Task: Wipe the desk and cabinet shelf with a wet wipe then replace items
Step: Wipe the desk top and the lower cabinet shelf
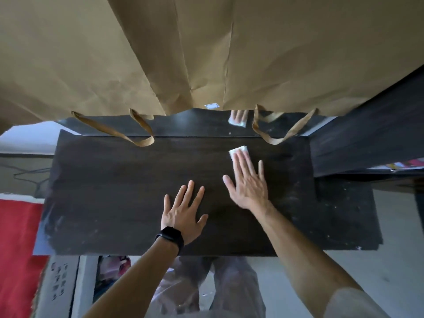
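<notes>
Dark wooden desk (110,191): both hands are on its top. The right hand (249,187) lies flat with its fingers (243,165) straight and slightly spread. The longer ones press a folded white wet wipe (237,150) to the surface, and the wipe shows just beyond the fingertips. The left hand (182,212) rests palm down beside the right thumb, fingers (191,191) straight and apart, holding nothing. A black wristband (171,237) sits on that wrist. Beyond both sets of fingertips, brown paper bags (160,53) stand over the desk's back, their handles (140,140) drooping to its rear edge. A glossy rear panel (195,125) past the wipe mirrors the wipe and fingertips. Pale specks mark the desk beyond the right little finger.
</notes>
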